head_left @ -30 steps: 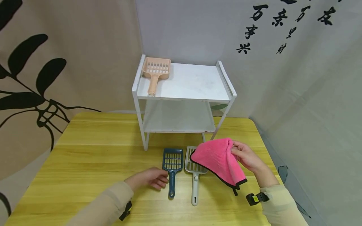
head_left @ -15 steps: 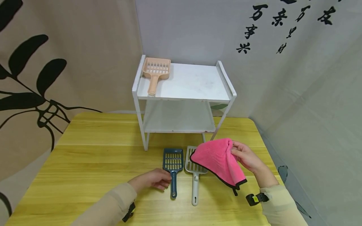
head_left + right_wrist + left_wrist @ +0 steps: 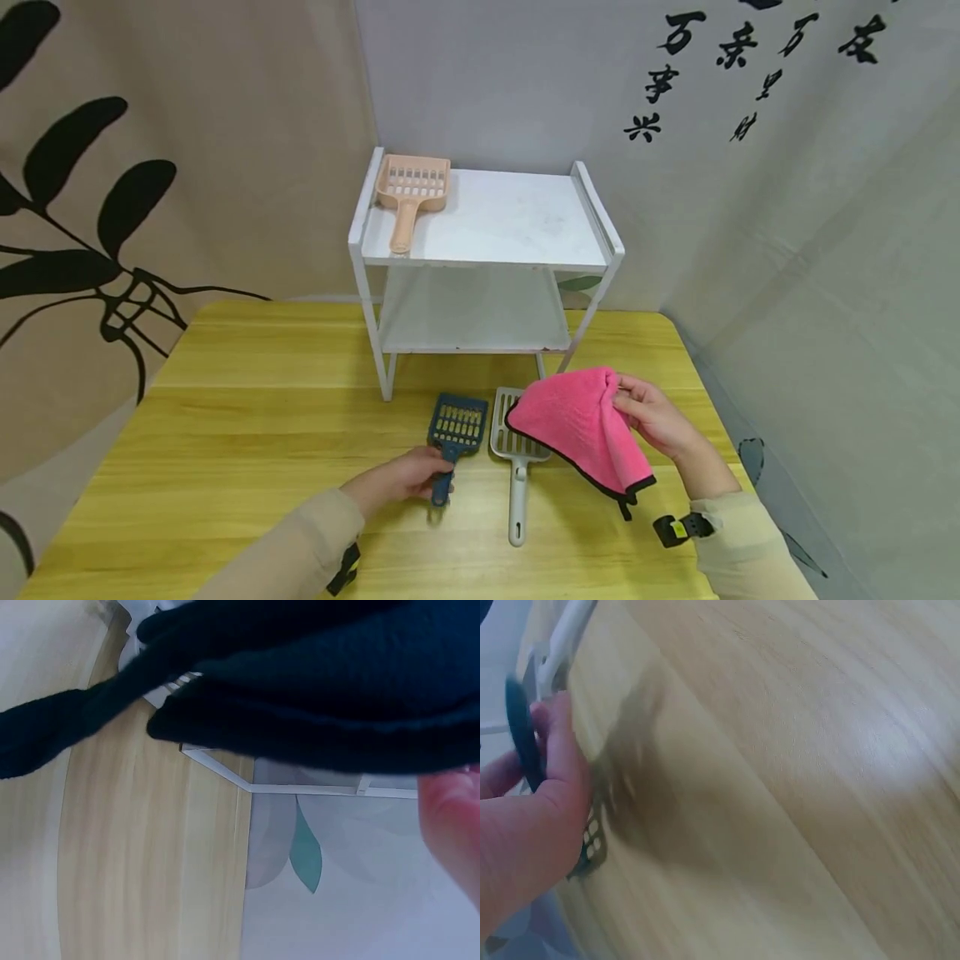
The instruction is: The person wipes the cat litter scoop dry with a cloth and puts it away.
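In the head view my left hand (image 3: pixel 408 479) grips the handle of a dark blue slotted litter scoop (image 3: pixel 458 422), which is tilted and lifted off the table. The left wrist view shows the blue handle (image 3: pixel 523 739) between the thumb and fingers of that hand. A light grey litter scoop (image 3: pixel 517 475) lies just to the right of it, its head partly covered by a pink cloth (image 3: pixel 573 421) with black edging. My right hand (image 3: pixel 656 417) pinches the cloth and holds it up. Close to the right wrist camera, the cloth's dark side (image 3: pixel 322 690) blocks much of the view.
A white two-tier shelf (image 3: pixel 517 217) stands at the back of the yellow wooden table (image 3: pixel 247 433). On its upper tier, at the left, lies a peach-coloured litter scoop (image 3: pixel 411 196). Printed curtains hang behind and to the sides.
My left hand has moved slightly right and taken hold of the blue scoop's handle. The scoop has come up and its handle has swung left. The right hand and cloth have stayed put.
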Motion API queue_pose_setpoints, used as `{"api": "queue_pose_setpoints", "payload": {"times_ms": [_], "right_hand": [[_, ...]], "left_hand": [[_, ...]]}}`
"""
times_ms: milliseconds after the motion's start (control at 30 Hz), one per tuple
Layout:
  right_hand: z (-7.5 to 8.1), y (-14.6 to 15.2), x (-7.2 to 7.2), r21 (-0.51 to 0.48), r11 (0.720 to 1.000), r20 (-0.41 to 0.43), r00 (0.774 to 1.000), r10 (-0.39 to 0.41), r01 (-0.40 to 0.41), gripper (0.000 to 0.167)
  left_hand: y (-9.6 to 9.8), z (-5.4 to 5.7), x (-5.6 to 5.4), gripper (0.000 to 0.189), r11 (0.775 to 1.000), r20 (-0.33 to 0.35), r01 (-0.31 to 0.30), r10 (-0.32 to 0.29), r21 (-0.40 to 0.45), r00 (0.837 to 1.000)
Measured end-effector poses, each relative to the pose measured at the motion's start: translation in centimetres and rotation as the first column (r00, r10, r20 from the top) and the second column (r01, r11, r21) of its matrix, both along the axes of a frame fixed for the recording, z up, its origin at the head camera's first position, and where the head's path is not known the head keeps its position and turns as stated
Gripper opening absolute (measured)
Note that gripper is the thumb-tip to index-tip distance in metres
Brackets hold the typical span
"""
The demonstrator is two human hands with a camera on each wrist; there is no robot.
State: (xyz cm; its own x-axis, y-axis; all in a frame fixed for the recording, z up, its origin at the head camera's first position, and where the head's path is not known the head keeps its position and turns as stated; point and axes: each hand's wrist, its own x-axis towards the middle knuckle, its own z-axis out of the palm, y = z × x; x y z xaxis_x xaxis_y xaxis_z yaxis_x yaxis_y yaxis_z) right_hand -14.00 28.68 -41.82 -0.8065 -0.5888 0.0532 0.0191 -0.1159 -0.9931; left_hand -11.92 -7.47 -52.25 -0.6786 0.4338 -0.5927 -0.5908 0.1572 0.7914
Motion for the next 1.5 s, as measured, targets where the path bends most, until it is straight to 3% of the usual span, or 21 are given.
{"api": "queue_pose_setpoints", "payload": {"times_ms": [100,333,467,667,867,1100,1333,1500], "right_hand": [[0.1,-0.2,0.1,0.038,0.998,-0.001,0.999,-0.045,0.045,0.028],[0.7,-1.2,0.3,0.114,0.977,-0.025,0.984,-0.178,0.18,0.036],[0.9,-1.5,0.4,0.179,0.961,-0.052,0.978,-0.203,0.209,0.037],[1.1,-2.0,0.4,0.249,0.937,-0.057,0.969,-0.239,0.246,0.026],[1.5,-3.2,0.2,0.316,0.893,-0.057,0.946,-0.319,0.32,0.04],[2.2,-5.0,-0.3,0.348,0.838,-0.098,0.905,-0.414,0.421,0.034],[2.5,-7.2,-0.6,0.345,0.839,-0.144,0.907,-0.395,0.42,0.029],[2.3,-8.9,-0.7,0.392,0.823,-0.198,0.911,-0.361,0.411,0.028]], "left_hand": [[-0.8,0.4,0.0,0.025,1.0,-0.049,-0.01,0.011,0.019,0.999],[-4.2,2.1,-0.4,0.029,0.999,-0.141,0.031,-0.034,-0.027,0.989],[-6.0,3.2,-0.8,0.03,0.997,-0.185,0.054,-0.062,-0.051,0.981],[-7.7,5.3,-1.6,0.036,0.992,-0.253,0.074,-0.097,-0.098,0.963],[-7.8,7.3,-2.5,0.038,0.984,-0.29,0.102,-0.141,-0.146,0.947],[-7.2,8.6,-2.9,0.03,0.977,-0.306,0.146,-0.188,-0.157,0.933],[-6.5,9.3,-2.9,0.033,0.974,-0.305,0.158,-0.203,-0.165,0.93],[-6.1,9.5,-2.8,0.033,0.973,-0.3,0.148,-0.196,-0.175,0.934]]}}
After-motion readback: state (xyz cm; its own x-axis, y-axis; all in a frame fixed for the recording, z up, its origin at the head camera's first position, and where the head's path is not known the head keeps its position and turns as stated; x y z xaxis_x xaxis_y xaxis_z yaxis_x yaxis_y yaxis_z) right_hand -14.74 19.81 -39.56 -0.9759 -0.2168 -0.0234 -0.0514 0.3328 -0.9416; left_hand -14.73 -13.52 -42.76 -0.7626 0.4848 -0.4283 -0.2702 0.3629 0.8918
